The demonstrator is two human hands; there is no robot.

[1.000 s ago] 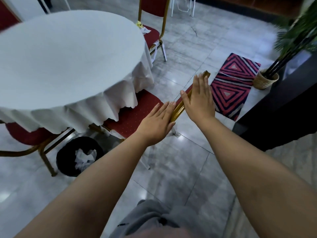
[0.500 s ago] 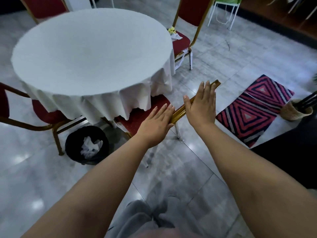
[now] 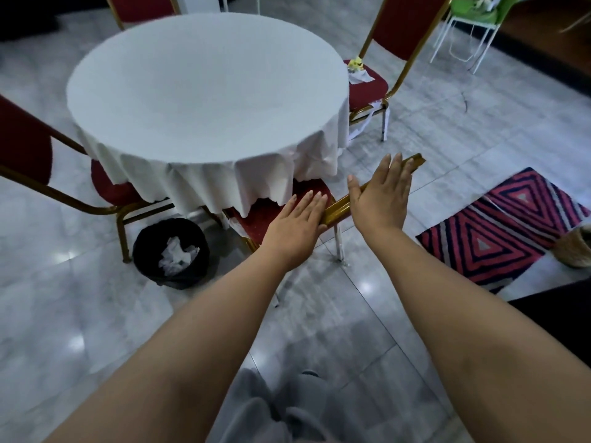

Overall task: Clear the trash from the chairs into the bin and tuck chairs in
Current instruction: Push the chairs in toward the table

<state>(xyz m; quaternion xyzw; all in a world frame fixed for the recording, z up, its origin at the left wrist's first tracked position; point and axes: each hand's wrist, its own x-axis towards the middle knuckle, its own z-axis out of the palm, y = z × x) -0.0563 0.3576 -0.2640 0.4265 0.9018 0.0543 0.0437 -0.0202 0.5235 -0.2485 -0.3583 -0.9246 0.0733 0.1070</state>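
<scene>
Hands (image 3: 295,227) flat on chair (image 3: 339,210); bin (image 3: 150,251) holds tissue (image 3: 177,255).

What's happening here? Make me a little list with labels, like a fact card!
left hand: flat, open, pressed on the near chair's gold backrest
right hand: flat, open, on the same backrest
near chair seat: partly under the tablecloth
bin: black, on the floor, crumpled paper inside
far chair: white and yellow trash on its seat
rug: striped, at right
</scene>
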